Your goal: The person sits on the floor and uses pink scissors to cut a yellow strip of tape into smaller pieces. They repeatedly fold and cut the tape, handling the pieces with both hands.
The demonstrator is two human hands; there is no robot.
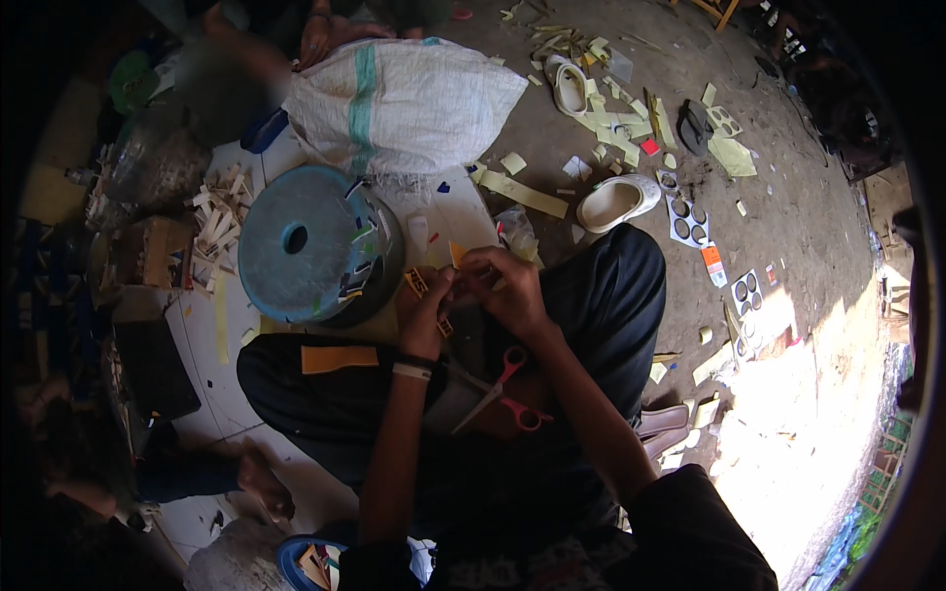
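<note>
In front of my lap, my left hand (426, 310) is closed around a black-and-orange sticker strip (416, 284), whose ends stick out past the fingers. My right hand (507, 286) meets it with fingertips pinched together. A small orange piece (456, 252) rises between the fingertips of both hands; the exact grip is partly hidden. Scissors (506, 386) with pink handles lie in my lap below the wrists. Across my left thigh rests a flat orange strip (340, 359). Just left of my hands stands a round blue-grey drum (271, 261) with small coloured pieces stuck on its side.
A white woven sack (424, 103) lies ahead, beside another person's hand (315, 39). White clogs (619, 204) and paper scraps (616, 128) litter the floor at right. At left are a pile of pale strips (222, 217) and another person's foot (264, 485). A blue tub (288, 563) sits at the near edge.
</note>
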